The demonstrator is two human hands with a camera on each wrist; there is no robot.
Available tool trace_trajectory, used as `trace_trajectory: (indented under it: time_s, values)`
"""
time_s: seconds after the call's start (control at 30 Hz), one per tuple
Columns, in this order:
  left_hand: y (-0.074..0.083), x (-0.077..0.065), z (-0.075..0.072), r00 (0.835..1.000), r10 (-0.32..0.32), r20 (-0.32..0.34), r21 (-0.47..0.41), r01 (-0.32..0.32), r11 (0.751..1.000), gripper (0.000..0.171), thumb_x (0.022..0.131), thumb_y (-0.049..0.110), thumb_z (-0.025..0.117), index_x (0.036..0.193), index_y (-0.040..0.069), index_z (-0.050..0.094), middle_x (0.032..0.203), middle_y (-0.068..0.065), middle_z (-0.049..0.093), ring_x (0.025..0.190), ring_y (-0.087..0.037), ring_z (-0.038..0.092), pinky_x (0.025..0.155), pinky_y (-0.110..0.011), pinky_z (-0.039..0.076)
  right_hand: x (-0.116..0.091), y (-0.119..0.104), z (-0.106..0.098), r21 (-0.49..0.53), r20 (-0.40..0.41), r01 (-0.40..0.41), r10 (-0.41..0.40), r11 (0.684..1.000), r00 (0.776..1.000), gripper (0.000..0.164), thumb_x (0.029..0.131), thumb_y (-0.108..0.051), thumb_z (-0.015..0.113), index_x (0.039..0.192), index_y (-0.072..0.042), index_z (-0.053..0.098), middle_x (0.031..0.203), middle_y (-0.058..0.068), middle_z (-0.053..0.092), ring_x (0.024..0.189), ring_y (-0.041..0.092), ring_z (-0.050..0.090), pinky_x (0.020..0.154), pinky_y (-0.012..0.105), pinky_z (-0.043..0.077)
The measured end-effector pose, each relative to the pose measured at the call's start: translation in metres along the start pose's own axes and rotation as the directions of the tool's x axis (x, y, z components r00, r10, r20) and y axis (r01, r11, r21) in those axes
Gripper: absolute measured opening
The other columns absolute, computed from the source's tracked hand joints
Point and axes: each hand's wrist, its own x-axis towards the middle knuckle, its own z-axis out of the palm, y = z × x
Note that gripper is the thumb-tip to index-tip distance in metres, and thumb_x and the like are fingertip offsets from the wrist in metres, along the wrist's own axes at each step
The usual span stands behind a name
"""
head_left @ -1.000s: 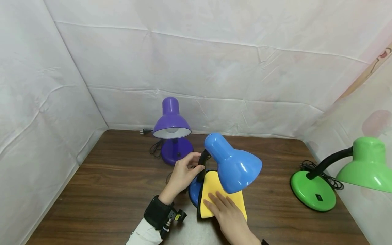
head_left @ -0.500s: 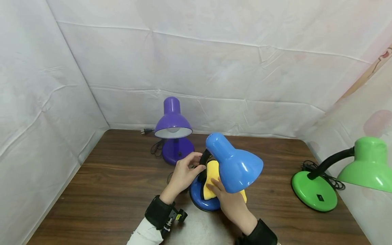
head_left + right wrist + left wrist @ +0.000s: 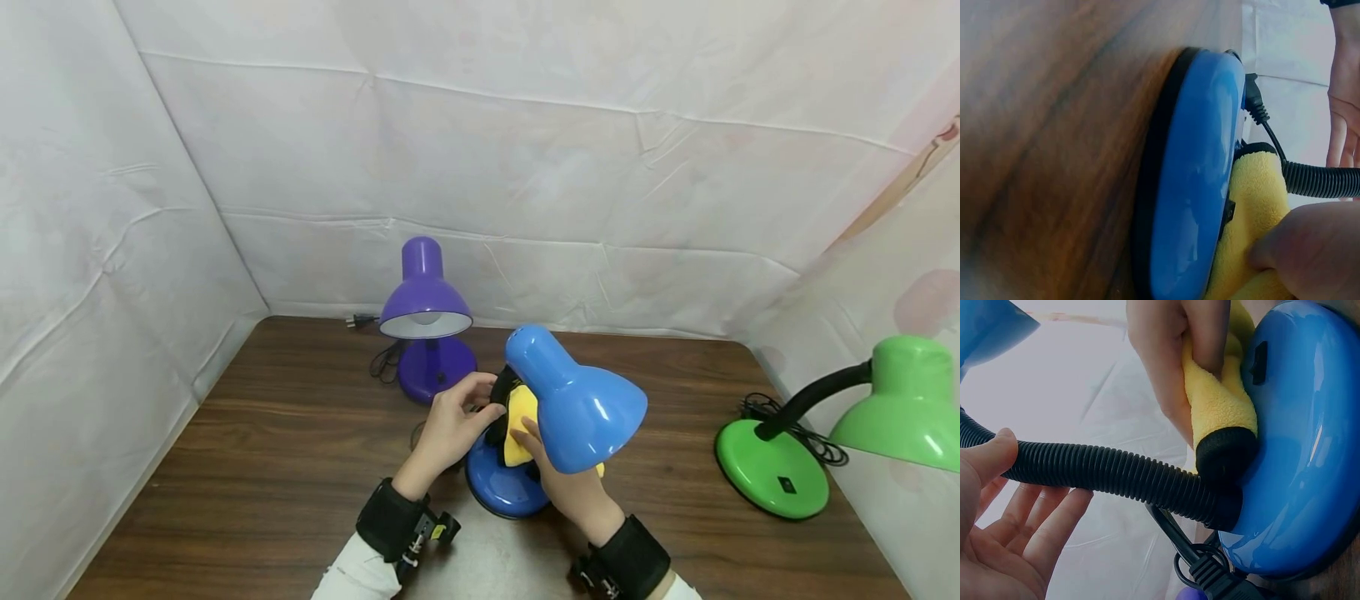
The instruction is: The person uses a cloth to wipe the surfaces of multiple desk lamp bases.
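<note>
A blue desk lamp (image 3: 581,412) stands upright on the table in the head view, with its round base (image 3: 1307,437) plain in the left wrist view. My left hand (image 3: 453,425) holds the lamp's black ribbed neck (image 3: 1110,469), thumb on one side and fingers on the other. Bunched against the base, near its black switch (image 3: 1259,362), is a yellow cloth (image 3: 1222,400) with black edging. My right hand (image 3: 570,483) grips this cloth, its thumb sunk into the folds in the right wrist view. The blue shade hides part of that hand in the head view.
A purple desk lamp (image 3: 426,300) stands behind on the left, its cord and plug (image 3: 363,321) beside it. At the right is a green desk lamp (image 3: 772,467) with a coiled black cord. White sheeting (image 3: 480,167) walls the wooden table (image 3: 262,467).
My right hand has moved forward over the lamp base, carrying the cloth toward the neck. The cloth, spread flat over the base before, is now bunched. My left hand keeps its place.
</note>
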Motion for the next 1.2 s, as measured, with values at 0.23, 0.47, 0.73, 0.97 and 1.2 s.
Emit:
trace_trajectory:
  time_s: [0.23,0.47,0.73,0.97,1.2]
  values:
    - [0.001,0.001,0.002,1.0,-0.009,-0.012,-0.002,0.009,1.0,0.029,0.083,0.016,0.069,0.11,0.018,0.061,0.093,0.0,0.069,0.085,-0.014,0.065,0.071,-0.035,0.056,-0.003,-0.005,-0.003,0.108,0.002,-0.104,0.104,0.989,0.995,0.031,0.083,0.006,0.058,0.111,-0.006,0.066,0.116,0.019,0.062,0.11,0.034,0.057,0.086,0.049,0.05]
    - [0.0,0.002,0.002,1.0,-0.019,-0.01,0.002,0.019,1.0,0.027,0.083,0.015,0.069,0.109,0.02,0.06,0.091,0.002,0.068,0.084,-0.01,0.064,0.071,-0.032,0.056,-0.009,-0.013,-0.009,0.014,0.126,-0.151,0.148,0.988,0.981,0.028,0.088,-0.005,0.058,0.114,-0.011,0.065,0.119,0.014,0.062,0.112,0.032,0.056,0.088,0.047,0.049]
    - [0.0,0.002,0.001,1.0,-0.012,-0.009,0.025,0.013,1.0,0.025,0.084,0.014,0.068,0.108,0.019,0.06,0.09,0.002,0.068,0.082,-0.008,0.064,0.067,-0.023,0.054,-0.017,-0.022,-0.013,-0.165,0.226,-0.055,0.092,0.985,0.97,0.036,0.081,0.002,0.064,0.113,-0.015,0.066,0.119,0.009,0.062,0.106,0.025,0.06,0.077,0.033,0.055]
    - [0.0,0.002,0.001,1.0,-0.009,-0.008,0.009,0.009,1.0,0.026,0.084,0.014,0.068,0.108,0.019,0.06,0.09,0.002,0.068,0.082,-0.008,0.064,0.068,-0.023,0.055,-0.023,-0.033,-0.024,-0.14,0.321,-0.075,0.117,0.987,0.94,0.045,0.079,0.007,0.063,0.117,-0.018,0.063,0.125,0.006,0.058,0.114,0.027,0.056,0.085,0.04,0.052]
    - [0.0,0.001,0.001,1.0,-0.002,-0.003,-0.006,0.002,1.0,0.026,0.084,0.014,0.068,0.109,0.019,0.06,0.091,0.001,0.067,0.082,-0.01,0.064,0.068,-0.03,0.056,-0.031,-0.044,-0.036,-0.119,0.411,-0.072,0.115,0.99,0.904,0.048,0.081,0.006,0.061,0.123,-0.018,0.059,0.132,0.006,0.053,0.122,0.029,0.048,0.091,0.046,0.048]
